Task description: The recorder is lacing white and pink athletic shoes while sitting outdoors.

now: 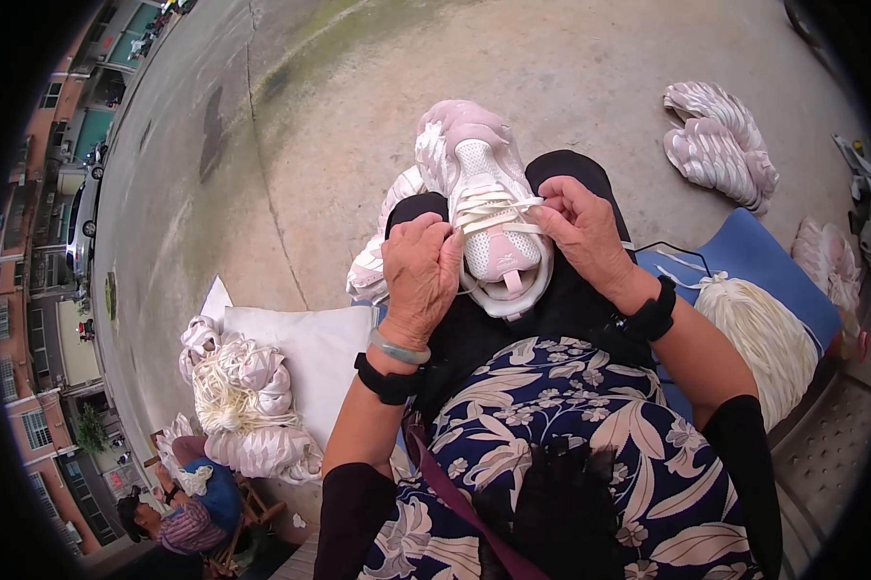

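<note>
A pink and white sneaker (505, 253) rests between my knees, its toe pointing away from me and its tongue loop toward me. Cream shoelaces (493, 206) cross its eyelets. At the right edge, my right hand (578, 230) is closed, pinching a shoelace between thumb and fingers. My left hand (418, 271) is closed at the left row of eyelets, thumb and forefinger together on the lace there; the fingertips are partly hidden. Beyond the sneaker's toe and to its left lie more pink and white shoes (370, 266), partly covered by my knee.
A bundle of cream laces (759, 338) lies on a blue surface (778, 271) at my right. Bunched shoes (247, 387) sit left beside a white sheet (305, 348); more shoes (720, 145) are on the concrete at far right. A seated person (189, 512) works at lower left.
</note>
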### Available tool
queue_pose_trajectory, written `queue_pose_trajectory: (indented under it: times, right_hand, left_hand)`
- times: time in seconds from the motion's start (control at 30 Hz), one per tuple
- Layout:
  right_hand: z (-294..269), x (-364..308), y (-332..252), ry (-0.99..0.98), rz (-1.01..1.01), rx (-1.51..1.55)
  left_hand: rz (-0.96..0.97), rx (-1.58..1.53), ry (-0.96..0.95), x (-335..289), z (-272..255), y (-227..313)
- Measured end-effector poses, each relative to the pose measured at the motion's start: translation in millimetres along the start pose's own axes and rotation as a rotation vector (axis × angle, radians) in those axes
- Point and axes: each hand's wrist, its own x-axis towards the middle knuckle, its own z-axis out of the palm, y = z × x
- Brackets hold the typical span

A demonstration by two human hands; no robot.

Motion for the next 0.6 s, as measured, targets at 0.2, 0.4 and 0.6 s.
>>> queue_pose_trajectory:
  times: [0.2,0.4,0.6]
  right_hand:
    - [10,13,6,0.023,0.014,0.271]
    - [0,23,1,-0.183,0.234,0.383]
    - [5,14,5,-0.147,-0.147,-0.085]
  left_hand:
    - [-0.024,-0.043,-0.04,4,-4,7]
    - [-0.207,-0.359,-0.032,-1,-1,1]
    - [-0.337,-0.497,-0.083,0,-4,-1]
